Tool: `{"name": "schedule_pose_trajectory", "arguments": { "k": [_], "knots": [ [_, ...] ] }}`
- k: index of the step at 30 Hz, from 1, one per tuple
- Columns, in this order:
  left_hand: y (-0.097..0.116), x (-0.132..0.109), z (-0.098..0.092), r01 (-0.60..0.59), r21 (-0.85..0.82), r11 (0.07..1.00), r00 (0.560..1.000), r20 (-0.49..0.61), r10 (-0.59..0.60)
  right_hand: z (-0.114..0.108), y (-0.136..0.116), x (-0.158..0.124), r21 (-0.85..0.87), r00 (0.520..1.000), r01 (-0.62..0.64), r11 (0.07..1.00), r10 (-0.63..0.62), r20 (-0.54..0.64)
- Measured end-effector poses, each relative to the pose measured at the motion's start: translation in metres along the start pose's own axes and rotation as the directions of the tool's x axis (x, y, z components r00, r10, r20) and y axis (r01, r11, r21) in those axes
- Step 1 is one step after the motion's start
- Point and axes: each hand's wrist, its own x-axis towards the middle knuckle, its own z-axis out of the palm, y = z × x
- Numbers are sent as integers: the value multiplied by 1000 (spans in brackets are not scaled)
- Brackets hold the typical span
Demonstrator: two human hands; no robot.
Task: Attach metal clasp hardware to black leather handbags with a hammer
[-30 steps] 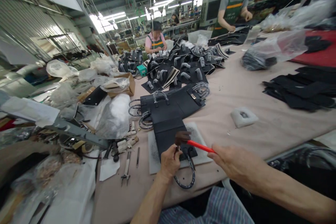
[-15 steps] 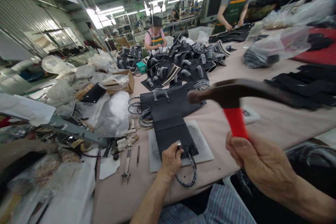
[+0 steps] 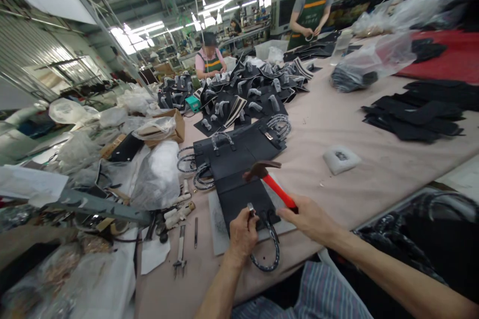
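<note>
My right hand grips a claw hammer by its red handle, its dark head in the air just above the black bag panel. Below it, my left hand pinches a short metal punch, whose shiny top sticks up from the fingers. The punch's lower end is hidden by the hand. Under the panel's near end lies a pale slab. From that end a plastic-wrapped loop handle curves toward me, right of my left hand.
Left of the slab lie a thin metal rod and a caliper-like tool. More black bag pieces are heaped at the back. A white block sits on the right. Two co-workers in aprons, one standing, are across the table.
The hammer has swung down and forward, from high near the camera to just over the panel. My left hand still holds the punch in place. The view has shifted slightly right.
</note>
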Motion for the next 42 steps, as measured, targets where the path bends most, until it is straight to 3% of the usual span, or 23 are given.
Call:
{"name": "schedule_pose_trajectory", "arguments": {
  "k": [7, 10, 12, 14, 16, 18, 21, 23, 25, 29, 35, 42],
  "knots": [
    [3, 0, -3, 37, -87, 996, 999, -2, -38, 47, 24, 60, -219, 984, -176, 960, 179, -6],
    [5, 3, -2, 194, -280, 940, 978, -16, -206, 58, 31, 64, -259, 976, -207, 944, 216, 6],
    [3, 10, -8, 316, -506, 803, 915, -59, -398, 61, 35, 64, -277, 973, -218, 936, 231, 15],
    [-2, 19, -22, 343, -691, 637, 825, -103, -556, 62, 38, 65, -294, 969, -230, 928, 247, 23],
    [-14, 27, -47, 343, -748, 568, 765, -128, -631, 63, 41, 67, -311, 964, -242, 919, 263, 29],
    [-29, 29, -77, 442, -641, 628, 740, -135, -658, 64, 43, 69, -325, 961, -250, 912, 276, 35],
    [-49, 19, -119, 610, -99, 787, 769, -169, -617, 65, 45, 70, -333, 959, -248, 909, 279, 46],
    [-57, 6, -136, 598, 287, 749, 799, -132, -587, 66, 45, 71, -336, 959, -242, 910, 276, 57],
    [-59, -7, -142, 558, 490, 669, 793, -78, -604, 66, 46, 71, -347, 959, -234, 908, 274, 69],
    [-59, -25, -138, 580, 557, 595, 753, -88, -652, 68, 49, 72, -381, 960, -221, 898, 270, 79],
    [-54, -25, -140, 535, 741, 406, 746, -189, -638, 69, 49, 71, -385, 965, -214, 898, 256, 60],
    [-71, -2, -154, 596, 647, 475, 667, -71, -742, 65, 41, 69, -386, 963, -226, 894, 265, 49]
  ]
}}
